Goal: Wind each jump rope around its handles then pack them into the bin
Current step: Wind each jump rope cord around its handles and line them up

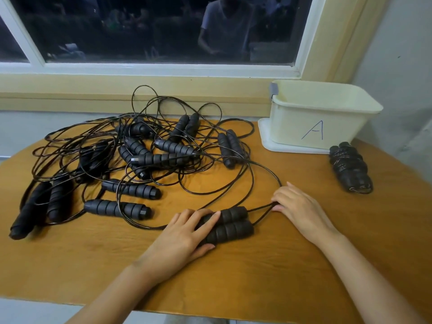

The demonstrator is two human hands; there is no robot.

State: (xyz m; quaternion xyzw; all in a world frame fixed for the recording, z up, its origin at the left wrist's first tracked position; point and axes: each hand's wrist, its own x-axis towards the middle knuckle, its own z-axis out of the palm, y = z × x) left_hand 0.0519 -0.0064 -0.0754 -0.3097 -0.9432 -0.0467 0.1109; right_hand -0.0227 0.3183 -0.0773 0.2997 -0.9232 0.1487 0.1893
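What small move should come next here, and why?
Probably the right hand should start looping the cord around the paired handles: the left hand holds them together, and the cord is pinched at their ends but not yet wound.

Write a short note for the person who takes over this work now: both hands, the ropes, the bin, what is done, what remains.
Left hand holds a pair of black ribbed foam handles side by side on the wooden table. Right hand pinches their thin black cord just past the handle ends; no turns wound yet.
Done: one wound black rope bundle lies on the table beside the cream plastic bin marked A; no rope shows inside the bin.
To do: wind this rope, then the tangled pile of black ropes, and pack all.
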